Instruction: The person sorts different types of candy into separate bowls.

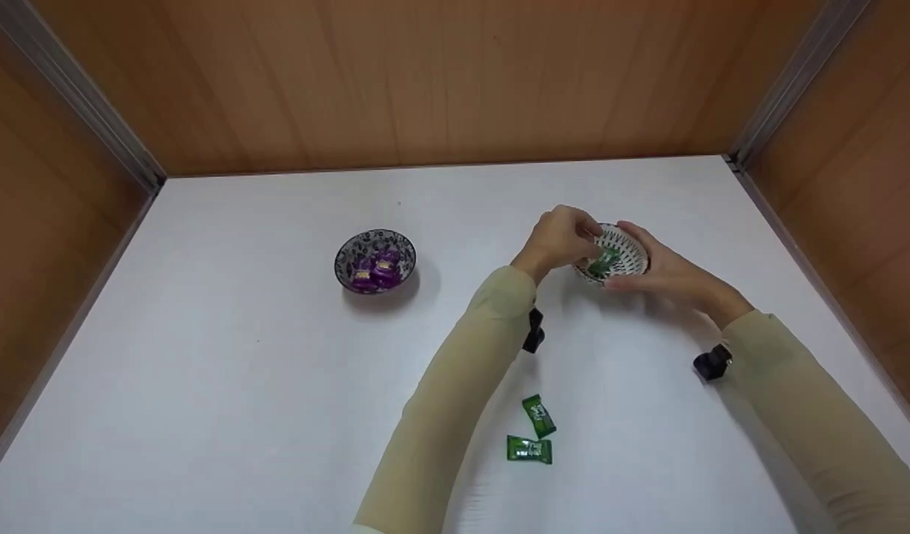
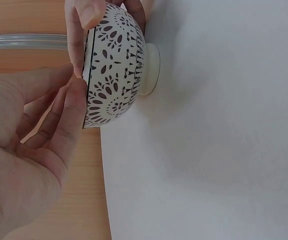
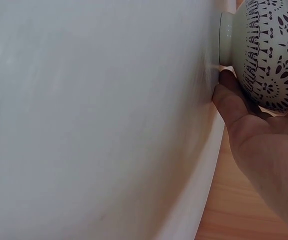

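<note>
A small white bowl with a dark pattern stands at the right on the white table, with green wrapped candies inside. My right hand holds this bowl from its right side, thumb in front and fingers behind; the right wrist view shows fingers low beside its foot. My left hand is at the bowl's left rim. In the left wrist view its thumb and fingertips come close together there, and whatever may be between them is hidden. Two green wrapped candies lie nearer me, between my forearms.
A dark-patterned bowl holding several purple wrapped candies stands left of my hands. Wooden panels wall the table at the back and both sides. A black wrist camera sits by my right sleeve.
</note>
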Motion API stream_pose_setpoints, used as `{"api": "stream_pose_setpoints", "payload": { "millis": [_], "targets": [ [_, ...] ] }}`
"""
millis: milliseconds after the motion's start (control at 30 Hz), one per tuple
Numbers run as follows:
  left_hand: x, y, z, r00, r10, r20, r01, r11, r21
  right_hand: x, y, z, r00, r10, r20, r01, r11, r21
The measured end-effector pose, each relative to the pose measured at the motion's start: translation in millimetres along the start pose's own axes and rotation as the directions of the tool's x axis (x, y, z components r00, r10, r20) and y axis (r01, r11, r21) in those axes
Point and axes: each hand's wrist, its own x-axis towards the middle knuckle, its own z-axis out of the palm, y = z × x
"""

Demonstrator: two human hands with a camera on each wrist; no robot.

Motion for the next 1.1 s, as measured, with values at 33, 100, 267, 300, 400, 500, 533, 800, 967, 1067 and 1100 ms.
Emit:
{"api": "stream_pose_setpoints", "payload": {
  "millis": [33, 100, 267, 300, 400, 500, 533, 800, 967, 1067, 1100],
  "targets": [
    [-0.3, -0.3, 0.4, 1.000, -0.003, 0.001, 0.004, 1.000, -0.004, 0, 0, 0, 1.000, 0.005, 0.002, -0.005, 1.000, 0.001],
    [-1.0, -0.7, 0.8, 1.000, -0.013, 0.001, 0.013, 1.000, -0.019, -1, 0, 0, 1.000, 0.011, 0.005, -0.011, 1.000, -0.007],
    [-2.2, -0.9, 1.2, 1.000, -0.022, 0.007, 0.022, 0.999, -0.039, -1, -1, 0, 1.000, 0.018, 0.006, -0.018, 1.000, -0.012],
    [-2.4, -0.8, 1.2, 1.000, -0.023, 0.009, 0.023, 0.999, -0.042, -1, -1, 0, 1.000, 0.017, 0.004, -0.017, 1.000, -0.013],
    [-3.6, -1.7, 0.8, 1.000, -0.016, 0.012, 0.017, 0.999, -0.047, 0, 0, 1, 1.000, 0.012, 0.006, -0.012, 1.000, -0.012],
    [-5.5, -2.7, 0.0, 1.000, -0.006, 0.017, 0.006, 0.999, -0.041, 1, 1, 2, 1.000, 0.005, 0.010, -0.005, 1.000, -0.019],
    [-6.3, -3.0, -0.6, 1.000, -0.002, 0.019, 0.003, 0.999, -0.040, 2, 1, 1, 1.000, 0.002, 0.012, -0.002, 1.000, -0.018],
    [-16.6, -4.7, -7.9, 0.998, 0.031, 0.054, -0.029, 0.999, -0.044, 4, 2, 1, 1.000, 0.000, 0.007, 0.000, 0.999, -0.035],
    [-28.8, -8.9, -11.0, 0.988, 0.106, 0.114, -0.098, 0.993, -0.067, 3, 2, 2, 1.000, -0.019, 0.015, 0.019, 1.000, -0.005],
    [-39.0, -9.0, -13.9, 0.977, 0.139, 0.160, -0.129, 0.989, -0.068, 3, 1, 2, 0.999, -0.032, 0.012, 0.032, 0.999, -0.003],
    [-42.7, -8.6, -15.1, 0.973, 0.149, 0.177, -0.140, 0.988, -0.063, 3, 1, 2, 0.999, -0.032, 0.010, 0.032, 0.999, -0.009]
  ]
}}
